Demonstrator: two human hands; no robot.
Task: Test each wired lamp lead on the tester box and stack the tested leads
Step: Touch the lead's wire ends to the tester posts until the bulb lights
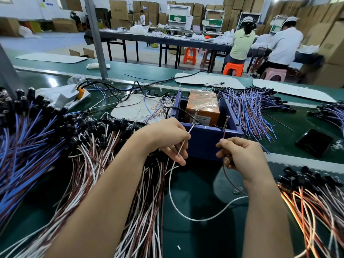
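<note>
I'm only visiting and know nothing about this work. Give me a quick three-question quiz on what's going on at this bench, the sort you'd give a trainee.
1. True or false: the left hand pinches a white wire.
2. What sticks up from the front wall of the blue tester box? A. two screws B. two switches C. two lamps
3. Fill in: the right hand holds a ___ wire up toward a screw.
Key: 1 true; 2 A; 3 brown, the brown wire.
</note>
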